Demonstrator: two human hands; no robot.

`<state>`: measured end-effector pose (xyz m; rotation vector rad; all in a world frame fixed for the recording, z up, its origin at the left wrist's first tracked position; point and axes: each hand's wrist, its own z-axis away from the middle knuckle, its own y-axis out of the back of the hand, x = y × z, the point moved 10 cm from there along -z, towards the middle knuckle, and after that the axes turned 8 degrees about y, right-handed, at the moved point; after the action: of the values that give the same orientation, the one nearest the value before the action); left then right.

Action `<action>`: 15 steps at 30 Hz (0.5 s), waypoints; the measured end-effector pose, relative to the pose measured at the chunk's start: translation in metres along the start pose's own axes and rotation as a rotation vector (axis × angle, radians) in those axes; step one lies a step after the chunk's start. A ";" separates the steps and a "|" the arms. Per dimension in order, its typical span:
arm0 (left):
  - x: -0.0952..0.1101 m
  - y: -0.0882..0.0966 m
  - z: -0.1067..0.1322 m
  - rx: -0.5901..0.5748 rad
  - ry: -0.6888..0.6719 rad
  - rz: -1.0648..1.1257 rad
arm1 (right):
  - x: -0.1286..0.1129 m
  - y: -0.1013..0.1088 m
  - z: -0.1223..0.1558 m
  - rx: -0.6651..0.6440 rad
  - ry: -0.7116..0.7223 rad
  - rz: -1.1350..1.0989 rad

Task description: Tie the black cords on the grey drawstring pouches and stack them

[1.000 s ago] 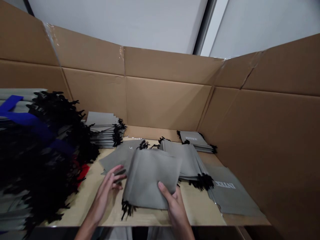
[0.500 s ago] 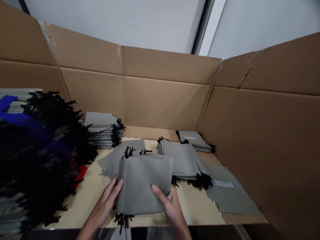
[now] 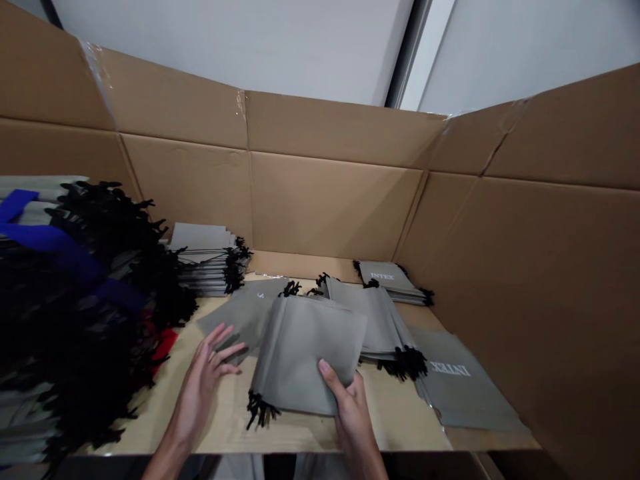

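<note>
A small stack of grey drawstring bags point(image 3: 310, 353) with black cords is gripped at its lower right by my right hand point(image 3: 350, 403), thumb on top. My left hand point(image 3: 205, 373) is off the stack, to its left, fingers spread with nothing in them. Behind that hand, flat grey bags point(image 3: 240, 310) lie on the table, partly hidden by the held stack. Just beyond the held stack rests another pile of grey bags point(image 3: 367, 317), its black cords at both ends.
A big heap of bags with black cords point(image 3: 100, 320) and a blue strap fills the left side. Neat piles stand at back left point(image 3: 203, 260) and back right point(image 3: 387, 280). Bags marked INTEX point(image 3: 465, 380) lie at right. Cardboard walls point(image 3: 335, 200) enclose the table.
My left hand has let go of the stack, moved left and opened. My right hand has shifted the stack slightly right and away, tilting it.
</note>
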<state>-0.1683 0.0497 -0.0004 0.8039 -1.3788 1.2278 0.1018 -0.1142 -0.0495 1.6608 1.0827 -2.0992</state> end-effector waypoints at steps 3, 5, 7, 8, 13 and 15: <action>-0.016 0.006 -0.004 -0.004 0.061 -0.057 | 0.006 -0.001 0.002 -0.058 -0.025 0.069; -0.030 0.011 -0.004 0.018 0.137 -0.159 | 0.009 -0.005 0.005 -0.118 -0.042 0.103; -0.032 0.009 -0.004 0.020 0.150 -0.169 | 0.008 -0.005 0.005 -0.101 -0.044 0.084; -0.027 0.006 -0.004 0.011 0.125 -0.132 | 0.006 -0.003 0.004 -0.071 -0.041 0.063; -0.017 0.002 -0.003 -0.006 0.069 -0.105 | 0.002 -0.004 0.005 -0.060 -0.051 0.024; -0.029 0.009 -0.003 0.035 0.144 -0.195 | 0.006 -0.010 0.008 -0.133 -0.078 0.032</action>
<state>-0.1704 0.0499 -0.0304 0.8367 -1.1381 1.1374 0.0876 -0.1116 -0.0500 1.5125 1.1373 -2.0079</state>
